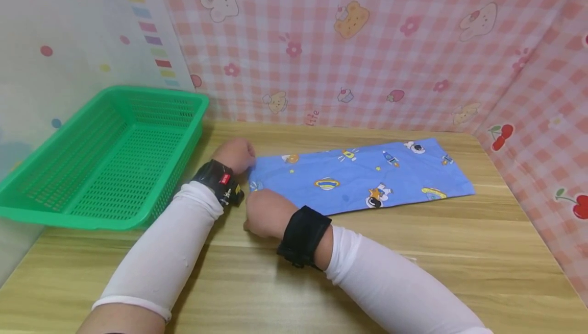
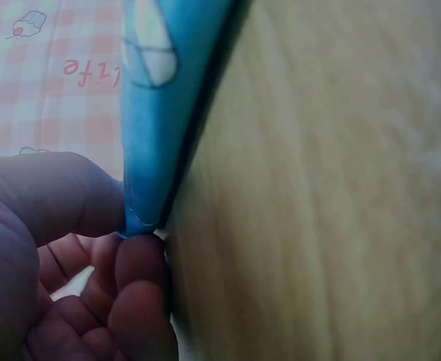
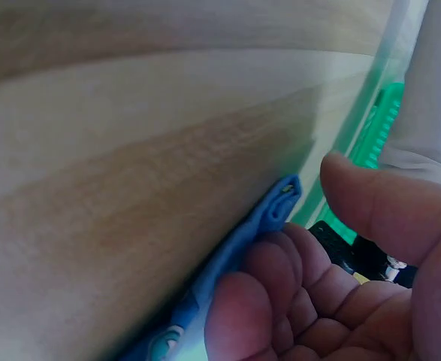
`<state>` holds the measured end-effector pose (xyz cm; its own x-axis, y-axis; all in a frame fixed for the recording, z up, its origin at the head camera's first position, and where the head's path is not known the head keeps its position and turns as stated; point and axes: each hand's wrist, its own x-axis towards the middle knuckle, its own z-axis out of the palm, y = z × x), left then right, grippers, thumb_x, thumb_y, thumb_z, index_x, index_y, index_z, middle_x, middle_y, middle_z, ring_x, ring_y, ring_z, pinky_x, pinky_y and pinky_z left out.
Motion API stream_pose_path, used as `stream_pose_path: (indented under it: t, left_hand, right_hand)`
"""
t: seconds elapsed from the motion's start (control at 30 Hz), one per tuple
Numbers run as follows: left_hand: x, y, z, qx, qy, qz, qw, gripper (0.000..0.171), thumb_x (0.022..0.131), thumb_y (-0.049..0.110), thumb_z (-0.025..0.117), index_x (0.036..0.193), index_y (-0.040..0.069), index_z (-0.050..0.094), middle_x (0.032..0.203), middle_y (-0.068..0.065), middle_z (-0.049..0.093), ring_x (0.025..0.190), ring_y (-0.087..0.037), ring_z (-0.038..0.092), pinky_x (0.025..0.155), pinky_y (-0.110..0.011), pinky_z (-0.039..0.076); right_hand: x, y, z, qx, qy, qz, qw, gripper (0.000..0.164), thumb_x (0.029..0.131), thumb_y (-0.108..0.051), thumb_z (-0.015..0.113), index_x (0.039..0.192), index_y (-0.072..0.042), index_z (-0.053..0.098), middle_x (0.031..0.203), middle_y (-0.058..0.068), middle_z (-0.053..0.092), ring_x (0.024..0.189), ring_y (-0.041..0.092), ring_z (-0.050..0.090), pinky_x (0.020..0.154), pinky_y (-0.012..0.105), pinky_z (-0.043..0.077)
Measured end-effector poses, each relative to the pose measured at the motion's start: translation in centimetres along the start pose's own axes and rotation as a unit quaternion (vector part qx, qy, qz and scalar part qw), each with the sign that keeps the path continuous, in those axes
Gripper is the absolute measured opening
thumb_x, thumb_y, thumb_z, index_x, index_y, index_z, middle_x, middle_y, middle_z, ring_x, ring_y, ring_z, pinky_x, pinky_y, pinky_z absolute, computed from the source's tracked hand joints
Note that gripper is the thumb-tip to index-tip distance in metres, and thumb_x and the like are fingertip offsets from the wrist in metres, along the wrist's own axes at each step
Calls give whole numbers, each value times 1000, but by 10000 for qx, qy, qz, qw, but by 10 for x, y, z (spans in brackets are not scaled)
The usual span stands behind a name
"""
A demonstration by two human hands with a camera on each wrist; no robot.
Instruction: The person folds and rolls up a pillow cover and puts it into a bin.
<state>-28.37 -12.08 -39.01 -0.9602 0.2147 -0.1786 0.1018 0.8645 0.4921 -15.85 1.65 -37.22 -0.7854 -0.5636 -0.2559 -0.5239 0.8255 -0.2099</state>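
Note:
A blue folded cloth [image 1: 353, 186] printed with rockets, planets and astronauts lies flat in a long strip on the wooden table. At its left end, my left hand [image 1: 235, 155] pinches the far corner; the left wrist view shows the cloth edge [image 2: 156, 143] between thumb and fingertips. My right hand [image 1: 268, 214] is at the near left corner. In the right wrist view its bent fingers [image 3: 239, 312] touch the cloth's folded edge [image 3: 269, 210], while the thumb stands apart from it.
A green plastic basket [image 1: 82, 221] with slotted walls stands on the left, close beside my left forearm. Pink checked sheeting [image 1: 294, 68] covers the wall behind the table and the right side. The wooden tabletop [image 1: 257, 283] extends in front of the cloth.

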Motion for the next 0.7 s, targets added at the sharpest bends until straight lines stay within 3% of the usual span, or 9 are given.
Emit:
stream_pose_path:
  t: [0.2, 0.43, 0.57, 0.7]
  left_hand:
    - [2, -2, 2, -175, 40, 274, 9995, 10, 93, 12, 68, 102, 7, 70, 101, -13, 72, 93, -30, 64, 87, -44, 52]
    - [2, -5, 0, -256, -86, 377, 9989, 12, 97, 15, 67, 100, 6, 75, 94, -10, 72, 84, -26, 63, 78, -38, 51]
    - [2, -6, -3, -115, -166, 426, 9989, 18, 100, 20, 65, 99, 7, 77, 88, -9, 72, 77, -23, 63, 74, -37, 51]
    - [2, -6, -5, -104, -374, 364, 9986, 19, 98, 12, 64, 108, 6, 79, 104, -12, 76, 86, -26, 65, 82, -39, 52]
  right_hand:
    - [2, 0, 2, 98, 55, 81, 9999, 24, 93, -29, 78, 81, -10, 70, 80, -1, 67, 73, 15, 59, 73, 30, 54]
    - [1, 2, 0, 149, -22, 81, 9999, 9, 96, -9, 64, 88, -8, 67, 82, 3, 62, 73, 19, 55, 63, 29, 47]
    - [0, 2, 0, 75, -26, 100, 9999, 10, 96, -8, 62, 88, -8, 67, 82, 3, 62, 73, 18, 54, 63, 28, 46]
    - [-1, 3, 0, 54, -31, 95, 9999, 11, 97, -8, 61, 87, -9, 65, 82, 2, 60, 73, 18, 54, 63, 27, 45]
